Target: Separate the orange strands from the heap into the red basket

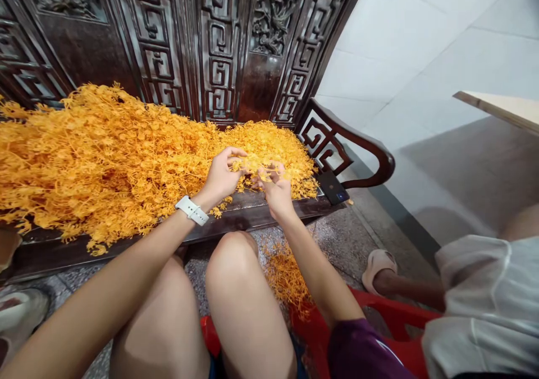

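Observation:
A yellow-orange plastic flower sprig (255,165) is between my two hands, just above the bench seat. My left hand (223,176), with a white-strapped watch (192,210) on its wrist, has its fingers closed on the left side of the sprig. On the other side, my right hand (278,192) pinches it between bent fingers. The fingertips partly blend with the yellow plastic. Behind my hands lies a smaller heap of like sprigs (290,149), and to the left a much larger heap (113,160) covers the seat.
The carved dark wooden bench (236,217) has a curved armrest (379,160) at right. A dark phone (334,188) lies beside it. Orange pieces (288,272) are piled below, near a red plastic stool (391,311). Another person's leg (412,292) is at right, near a wooden board (501,109).

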A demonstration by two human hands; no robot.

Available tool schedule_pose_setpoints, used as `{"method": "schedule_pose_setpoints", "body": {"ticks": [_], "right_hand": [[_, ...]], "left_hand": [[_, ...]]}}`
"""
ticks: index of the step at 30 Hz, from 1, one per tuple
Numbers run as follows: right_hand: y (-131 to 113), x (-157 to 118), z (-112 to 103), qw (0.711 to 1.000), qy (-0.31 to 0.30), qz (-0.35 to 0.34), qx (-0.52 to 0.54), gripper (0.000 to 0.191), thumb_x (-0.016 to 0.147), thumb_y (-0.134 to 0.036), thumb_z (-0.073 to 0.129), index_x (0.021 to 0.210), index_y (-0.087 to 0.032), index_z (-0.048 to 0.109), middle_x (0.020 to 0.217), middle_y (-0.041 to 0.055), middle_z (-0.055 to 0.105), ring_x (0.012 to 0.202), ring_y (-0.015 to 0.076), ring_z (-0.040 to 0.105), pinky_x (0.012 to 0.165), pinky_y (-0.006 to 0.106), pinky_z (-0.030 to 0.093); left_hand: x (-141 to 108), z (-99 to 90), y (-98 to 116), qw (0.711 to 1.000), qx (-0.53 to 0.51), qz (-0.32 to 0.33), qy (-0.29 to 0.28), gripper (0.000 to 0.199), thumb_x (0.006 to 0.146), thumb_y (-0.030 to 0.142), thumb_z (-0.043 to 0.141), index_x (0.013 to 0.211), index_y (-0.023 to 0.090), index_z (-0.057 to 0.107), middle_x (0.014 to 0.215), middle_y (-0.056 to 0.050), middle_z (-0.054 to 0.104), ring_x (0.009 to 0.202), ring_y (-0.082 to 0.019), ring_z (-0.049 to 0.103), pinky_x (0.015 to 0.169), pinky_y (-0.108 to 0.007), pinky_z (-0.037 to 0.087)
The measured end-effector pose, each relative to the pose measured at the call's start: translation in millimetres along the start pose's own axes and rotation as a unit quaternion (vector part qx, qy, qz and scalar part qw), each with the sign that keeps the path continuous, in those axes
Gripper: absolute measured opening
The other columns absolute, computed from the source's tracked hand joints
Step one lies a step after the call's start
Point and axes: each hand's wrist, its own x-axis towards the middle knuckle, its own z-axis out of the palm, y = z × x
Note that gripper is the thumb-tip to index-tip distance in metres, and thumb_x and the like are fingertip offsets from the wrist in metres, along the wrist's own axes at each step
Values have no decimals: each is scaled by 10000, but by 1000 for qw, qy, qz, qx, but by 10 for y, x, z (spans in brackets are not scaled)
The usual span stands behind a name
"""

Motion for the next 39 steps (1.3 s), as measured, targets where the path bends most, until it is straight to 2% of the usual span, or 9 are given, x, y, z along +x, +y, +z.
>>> {"method": "schedule_pose_setpoints", "body": {"ticks": [7, 11, 16, 21, 26, 29, 32, 36, 39], "right_hand": [[-20, -30, 62, 997, 5, -75, -1, 432, 815, -442, 880, 1017, -243, 554, 831, -37, 636, 657, 101, 598, 604, 239, 517], [-94, -82, 71, 998, 12, -55, 2, 450, 806, -480, 885, 1000, -237, 561, 803, -44, 629, 641, 97, 562, 588, 234, 482], [-182, -222, 86, 999, -29, 13, 43, 510, 753, -425, 936, 1061, -248, 569, 820, -43, 625, 641, 105, 564, 591, 252, 484], [-167, -405, 118, 981, -60, 67, 172, 579, 701, -310, 977, 1061, -258, 526, 836, -63, 635, 660, 84, 575, 599, 217, 485], [-303, -1000, 199, 950, -260, 114, 133, 649, 817, -233, 911, 1297, -302, 480, 814, -54, 706, 659, 115, 628, 622, 236, 506], [-529, -1135, 126, 925, -365, 98, 32, 363, 870, -248, 869, 1179, -246, 677, 850, 9, 721, 697, 136, 650, 625, 262, 515], [-596, -761, -70, 963, -268, -4, 4, 161, 937, -374, 803, 1004, -235, 758, 900, 47, 734, 735, 164, 682, 683, 321, 576], [-193, 92, -346, 996, -24, -45, -67, 541, 900, -640, 759, 1320, -321, 636, 1386, 100, 652, 1125, 256, 694, 882, 412, 622], [180, 455, -443, 983, 6, -23, -180, 691, 868, -750, 719, 1349, -267, 613, 1579, 155, 516, 1260, 314, 628, 927, 457, 617]], "left_hand": [[-80, 111, 58, 999, -28, -19, 12, 263, 815, 157, 802, 1024, 194, 648, 906, -13, 689, 773, -143, 654, 751, -292, 522], [-105, 156, 117, 999, -46, -12, 9, 409, 718, 246, 926, 1000, 201, 632, 924, -7, 687, 838, -146, 645, 800, -293, 519], [-167, 213, 215, 998, -27, -19, 57, 319, 692, 137, 893, 868, 207, 635, 834, 0, 666, 767, -143, 616, 711, -284, 499], [-160, 342, 349, 984, -102, -105, 104, 297, 697, -25, 728, 804, 200, 567, 800, 18, 656, 747, -110, 627, 731, -263, 515], [124, 138, 358, 971, -120, -115, 175, 265, 781, -30, 626, 846, 219, 564, 863, -7, 703, 863, -106, 683, 686, -217, 487], [206, -74, 277, 979, -94, -86, 159, 194, 834, 84, 716, 865, 224, 586, 899, -19, 719, 827, -113, 677, 597, -224, 427], [164, -187, 222, 981, -104, -96, 134, 217, 813, 150, 793, 879, 221, 599, 976, -35, 741, 811, -109, 668, 533, -230, 352], [95, -206, 253, 982, -86, -127, 108, 331, 750, 157, 848, 981, 221, 620, 1080, -60, 754, 884, -137, 688, 504, -247, 292], [64, -199, 274, 984, -75, -143, 73, 454, 720, 124, 863, 1103, 207, 634, 1070, -79, 763, 824, -154, 674, 524, -250, 327]]}}
